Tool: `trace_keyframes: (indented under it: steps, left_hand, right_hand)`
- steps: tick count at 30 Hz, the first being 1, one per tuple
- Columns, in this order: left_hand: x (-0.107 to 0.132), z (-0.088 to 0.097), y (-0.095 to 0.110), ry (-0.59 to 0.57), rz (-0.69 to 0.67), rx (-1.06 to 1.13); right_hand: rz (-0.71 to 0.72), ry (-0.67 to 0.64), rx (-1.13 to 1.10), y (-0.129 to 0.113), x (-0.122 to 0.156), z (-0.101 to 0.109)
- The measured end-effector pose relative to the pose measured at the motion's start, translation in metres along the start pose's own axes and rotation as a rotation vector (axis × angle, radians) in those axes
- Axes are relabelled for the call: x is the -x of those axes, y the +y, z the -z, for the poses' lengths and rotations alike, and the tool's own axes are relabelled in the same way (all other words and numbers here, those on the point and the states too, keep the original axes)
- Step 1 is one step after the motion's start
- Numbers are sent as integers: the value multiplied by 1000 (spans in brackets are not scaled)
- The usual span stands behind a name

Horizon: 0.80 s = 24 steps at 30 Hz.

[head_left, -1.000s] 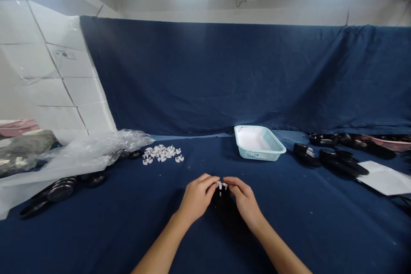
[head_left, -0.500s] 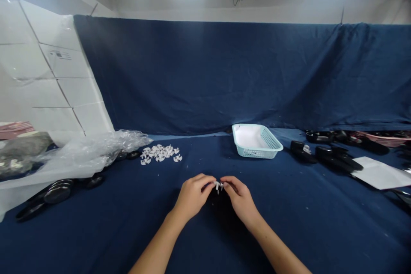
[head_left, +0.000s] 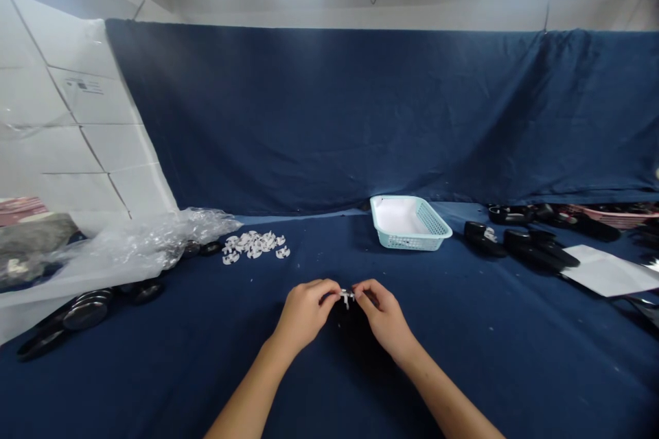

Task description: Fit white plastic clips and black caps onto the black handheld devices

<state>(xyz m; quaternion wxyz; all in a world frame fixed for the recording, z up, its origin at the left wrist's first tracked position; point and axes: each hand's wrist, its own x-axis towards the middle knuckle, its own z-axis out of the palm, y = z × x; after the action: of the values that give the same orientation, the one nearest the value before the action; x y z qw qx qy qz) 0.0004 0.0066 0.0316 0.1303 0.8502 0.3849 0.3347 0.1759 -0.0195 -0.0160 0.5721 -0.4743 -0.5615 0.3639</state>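
Between my two hands is a small white plastic part (head_left: 347, 298) with short prongs pointing down. My left hand (head_left: 307, 312) pinches its left end between thumb and forefinger. On the other end, the thumb and forefinger of my right hand (head_left: 384, 315) close in the same way. Both hands are held over the dark blue cloth, and the part's fine shape is too small to make out. Beyond my left hand lies a loose pile of similar small white parts (head_left: 253, 244).
A pale green basket (head_left: 412, 242) with a white lining stands at the back, right of centre. Black items (head_left: 538, 250) and a white sheet (head_left: 612, 270) lie at the right. Clear plastic wrap (head_left: 149, 240) covers things at the left, near black round pieces (head_left: 87, 312).
The white part has turned slightly between my fingers, its prongs now showing differently. Both hands stay nearly in place. The whole view has shifted a little.
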Motion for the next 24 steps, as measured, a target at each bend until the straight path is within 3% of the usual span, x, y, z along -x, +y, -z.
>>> trace_keyframes:
  steps: [24]
  left_hand:
    - [1, 4, -3, -36, 28, 35]
  right_hand:
    - [-24, 11, 77, 3, 0, 3]
